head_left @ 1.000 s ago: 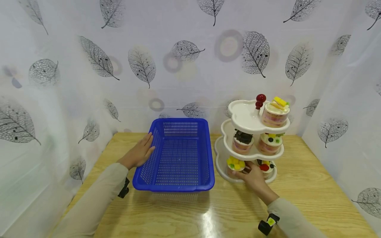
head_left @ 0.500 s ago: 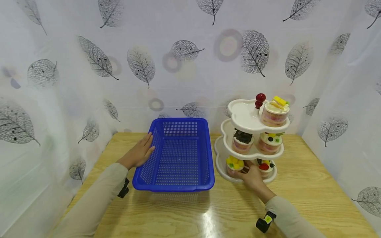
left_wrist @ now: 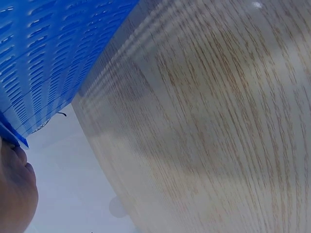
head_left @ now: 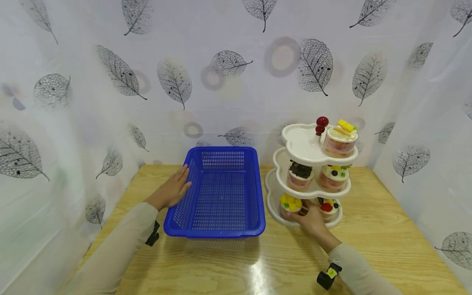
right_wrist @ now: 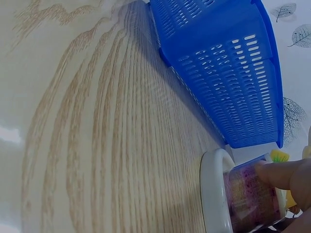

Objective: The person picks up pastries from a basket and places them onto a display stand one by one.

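Observation:
My right hand holds a clear dessert cup topped with yellow mango cubes on the bottom tier of a white three-tier stand. In the right wrist view my thumb presses the side of that cup, just above the tier's white rim; the other fingers are mostly hidden. Beside it on that tier is a dessert cup with a strawberry. My left hand rests with straight fingers on the left rim of a blue plastic basket, which has nothing in it.
The middle tier carries a chocolate-topped cup and a fruit-topped cup. Another dessert cup stands on the top tier by a red knob. A leaf-patterned curtain hangs behind the wooden table.
My right wrist has shifted slightly left, and the mango cup has moved a little left with my fingers. My left hand and the basket have stayed in place.

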`<move>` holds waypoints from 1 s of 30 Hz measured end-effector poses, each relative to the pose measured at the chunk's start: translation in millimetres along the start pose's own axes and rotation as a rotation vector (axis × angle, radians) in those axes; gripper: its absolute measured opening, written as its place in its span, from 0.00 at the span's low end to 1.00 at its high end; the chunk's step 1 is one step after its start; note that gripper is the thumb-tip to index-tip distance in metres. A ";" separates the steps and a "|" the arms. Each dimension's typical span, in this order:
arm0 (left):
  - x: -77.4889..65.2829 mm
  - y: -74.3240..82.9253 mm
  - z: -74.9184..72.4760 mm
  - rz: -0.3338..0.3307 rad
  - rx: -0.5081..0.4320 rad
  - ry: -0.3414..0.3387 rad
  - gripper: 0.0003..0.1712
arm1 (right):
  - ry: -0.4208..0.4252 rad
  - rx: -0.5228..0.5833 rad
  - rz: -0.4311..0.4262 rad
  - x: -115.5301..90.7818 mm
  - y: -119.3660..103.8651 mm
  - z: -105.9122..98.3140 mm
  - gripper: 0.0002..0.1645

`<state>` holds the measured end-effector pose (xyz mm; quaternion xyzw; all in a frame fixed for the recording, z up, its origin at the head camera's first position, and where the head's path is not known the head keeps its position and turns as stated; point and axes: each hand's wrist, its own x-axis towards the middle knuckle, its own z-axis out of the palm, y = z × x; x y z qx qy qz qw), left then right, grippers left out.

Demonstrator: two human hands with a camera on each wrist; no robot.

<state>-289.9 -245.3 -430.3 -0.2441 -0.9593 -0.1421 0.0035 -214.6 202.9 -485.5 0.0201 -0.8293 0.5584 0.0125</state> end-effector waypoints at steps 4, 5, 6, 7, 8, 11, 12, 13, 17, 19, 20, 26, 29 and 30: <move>0.8 -1.4 1.9 -0.003 0.006 -0.012 0.34 | -0.001 -0.011 -0.005 -2.2 0.1 -0.2 0.46; 1.1 -2.1 2.5 -0.003 0.011 -0.013 0.34 | 0.000 -0.012 -0.010 -3.0 -0.2 -0.1 0.45; 1.3 -2.3 2.4 -0.004 0.011 -0.016 0.34 | 0.000 -0.015 -0.019 -4.1 -0.9 0.0 0.45; 1.6 -2.1 2.2 -0.006 0.012 -0.020 0.34 | -0.003 -0.018 -0.025 -5.3 -1.7 -0.4 0.45; 1.7 -1.9 1.9 -0.008 0.010 -0.020 0.34 | -0.010 -0.016 -0.031 -6.6 -2.4 -1.0 0.46; 1.9 -1.1 0.6 -0.008 0.007 -0.022 0.34 | -0.052 -0.049 -0.032 -14.6 -6.8 -5.5 0.46; 1.8 -0.8 -0.3 -0.010 0.005 -0.025 0.34 | -0.081 -0.069 -0.020 -18.7 -9.5 -8.3 0.46; 1.7 -0.9 -0.6 -0.012 0.007 -0.026 0.34 | -0.111 -0.090 -0.005 -23.2 -11.9 -11.6 0.46; 0.9 -1.6 -2.6 -0.016 0.018 -0.019 0.34 | -0.246 -0.155 0.062 -42.8 -22.7 -29.3 0.44; 0.3 -1.9 -4.0 -0.023 0.038 -0.017 0.33 | -0.320 -0.187 0.075 -51.3 -26.2 -41.2 0.42; 0.2 -1.9 -4.6 -0.025 0.053 -0.017 0.34 | -0.364 -0.199 0.072 -55.0 -27.7 -48.3 0.42; -0.1 -0.8 -9.6 -0.016 0.162 -0.011 0.34 | -0.471 -0.406 -0.071 -68.6 -29.2 -102.0 0.38; 1.5 0.7 -13.6 0.022 0.176 0.019 0.33 | -0.370 -0.569 -0.149 -66.1 -28.4 -133.6 0.38; 2.7 1.7 -15.8 0.033 0.171 0.031 0.33 | -0.325 -0.623 -0.172 -64.1 -28.8 -144.2 0.38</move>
